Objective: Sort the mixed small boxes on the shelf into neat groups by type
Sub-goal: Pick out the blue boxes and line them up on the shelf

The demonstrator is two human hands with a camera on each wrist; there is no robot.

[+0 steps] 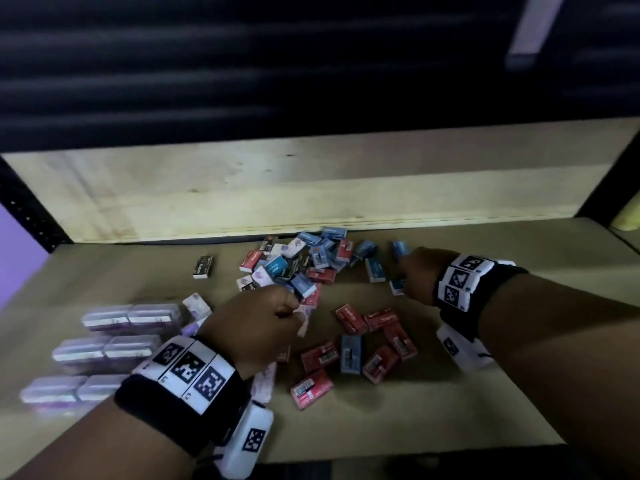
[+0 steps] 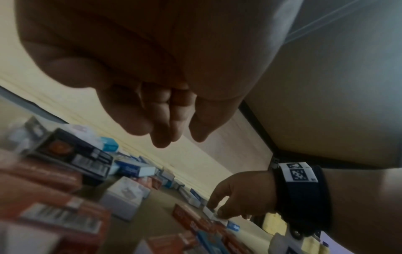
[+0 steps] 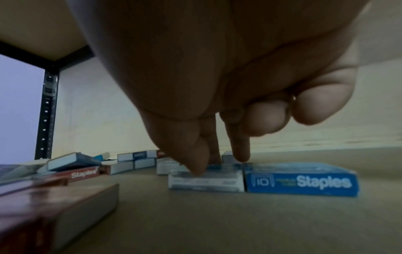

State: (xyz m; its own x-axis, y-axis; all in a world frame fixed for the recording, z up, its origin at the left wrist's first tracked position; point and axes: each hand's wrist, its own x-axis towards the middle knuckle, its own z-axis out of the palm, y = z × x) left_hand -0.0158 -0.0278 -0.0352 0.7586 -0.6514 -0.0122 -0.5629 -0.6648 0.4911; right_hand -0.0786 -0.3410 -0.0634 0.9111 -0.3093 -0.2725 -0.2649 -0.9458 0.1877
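Observation:
Small boxes lie on a wooden shelf (image 1: 450,410). A mixed heap (image 1: 301,261) of blue, red, black and pale boxes sits at the back. My right hand (image 1: 403,284) is to the right of it and pinches a blue staples box (image 3: 206,180) between thumb and forefinger. That box lies flat on the shelf, side by side with another blue staples box (image 3: 300,182). My left hand (image 1: 294,313) hovers at the heap's near edge. Its fingers (image 2: 165,137) hang loosely curled and hold nothing. A pale box (image 1: 304,323) lies just under it.
Rows of purple packs (image 1: 131,317) stand at the left. Several red boxes (image 1: 381,355) and one blue box (image 1: 350,353) lie scattered in the middle. A lone black box (image 1: 202,266) lies left of the heap. A wooden back board (image 1: 311,188) and black posts (image 1: 20,209) bound the shelf.

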